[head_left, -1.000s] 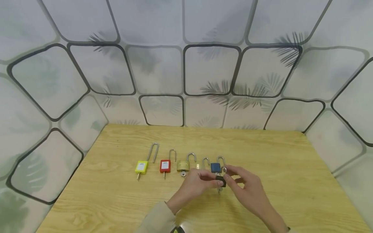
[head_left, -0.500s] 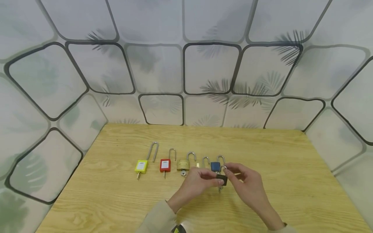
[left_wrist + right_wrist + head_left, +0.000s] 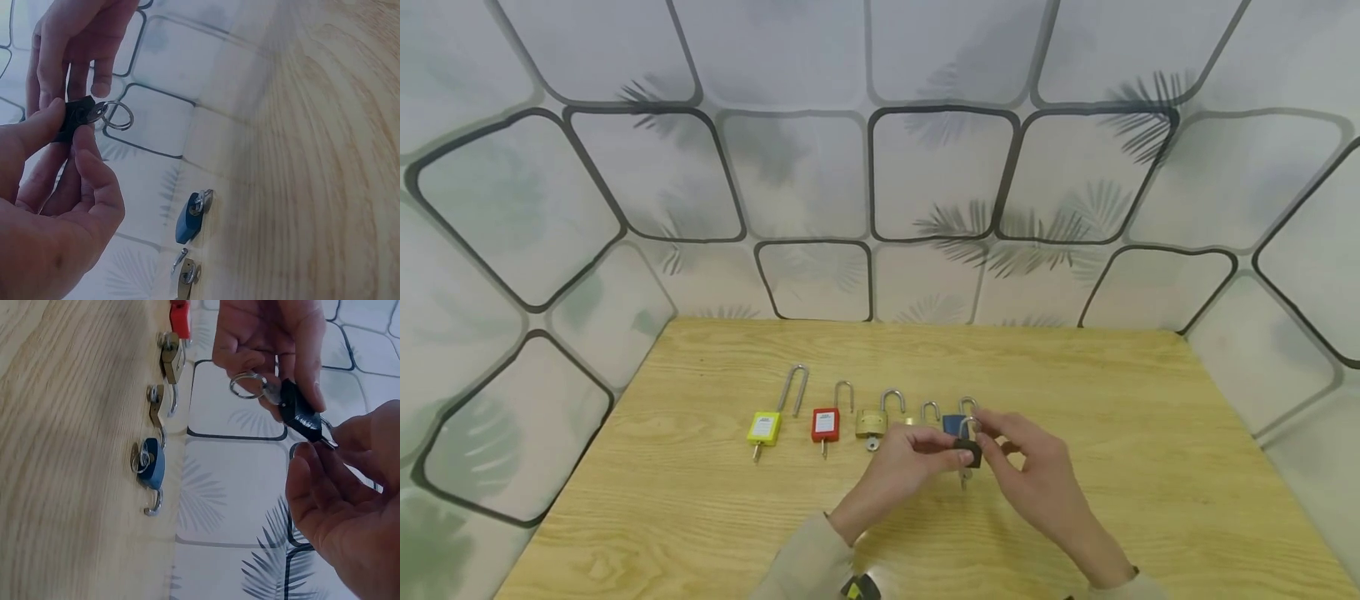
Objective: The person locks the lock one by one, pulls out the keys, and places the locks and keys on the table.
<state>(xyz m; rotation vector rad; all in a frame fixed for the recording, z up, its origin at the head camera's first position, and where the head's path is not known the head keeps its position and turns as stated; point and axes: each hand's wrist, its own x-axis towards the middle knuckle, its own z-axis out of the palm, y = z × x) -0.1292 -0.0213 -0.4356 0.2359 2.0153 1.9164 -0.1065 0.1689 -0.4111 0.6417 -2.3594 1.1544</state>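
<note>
A black padlock [image 3: 968, 453] is pinched between the thumb and fingers of my left hand [image 3: 910, 462]. Its silver shackle [image 3: 972, 422] points away from me, and my right hand [image 3: 1033, 467] pinches it with thumb and fingertips. From the near end of the lock stick out a key [image 3: 95, 112] and a split ring [image 3: 119, 116]. In the right wrist view one shackle end [image 3: 329, 444] shows at the body's edge; right fingers hide the rest. Just beyond the hands lies a blue padlock [image 3: 152, 464] with its shackle open, partly covered in the head view.
In a row left of the blue padlock lie a small brass padlock [image 3: 930, 410], a larger brass one [image 3: 871, 424], a red one [image 3: 825, 425] and a yellow one with a long shackle [image 3: 763, 427]. Their shackles are open, with keys in several. A patterned wall [image 3: 820, 283] backs the wooden table [image 3: 700, 500].
Both hands have moved slightly up and away with the black padlock, which overlaps the blue padlock more. More of the black padlock's shackle shows above its body. The padlocks in the row stay put.
</note>
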